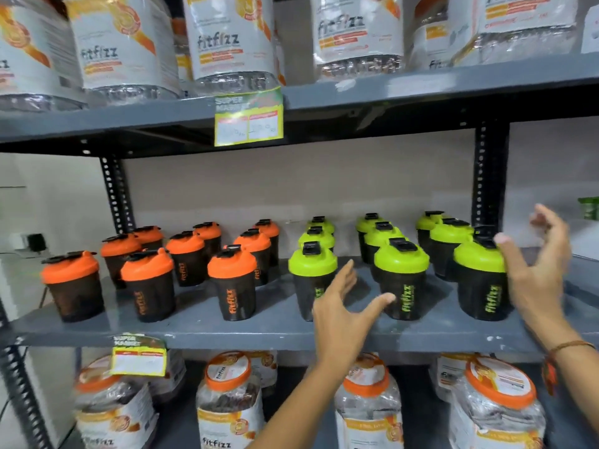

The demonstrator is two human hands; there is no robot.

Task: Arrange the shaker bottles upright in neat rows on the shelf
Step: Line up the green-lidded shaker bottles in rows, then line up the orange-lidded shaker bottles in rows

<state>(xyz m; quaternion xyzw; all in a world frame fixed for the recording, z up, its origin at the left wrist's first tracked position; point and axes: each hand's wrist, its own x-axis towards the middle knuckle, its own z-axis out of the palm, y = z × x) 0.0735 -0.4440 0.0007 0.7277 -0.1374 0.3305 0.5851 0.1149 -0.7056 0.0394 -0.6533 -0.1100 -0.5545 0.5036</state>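
We see a grey shelf (259, 328) with shakers standing upright on it. On the left stand the orange shakers (232, 281), about nine of them, in loose rows; on the right stand the green shakers (402, 277), nine in three rows that run from near to far. All have dark cups and closed lids, and we cannot tell if anything is inside.

Our left hand (340, 314) is open with the fingers spread, in front of the nearest green shaker of the left row, and it holds nothing. Our right hand (534, 273) is also open, beside the nearest shaker of the right row; the thumb lies near its lid, but we cannot tell if it touches.

Above and below are shelves with big jars (366, 413), which hold small wrapped pieces.
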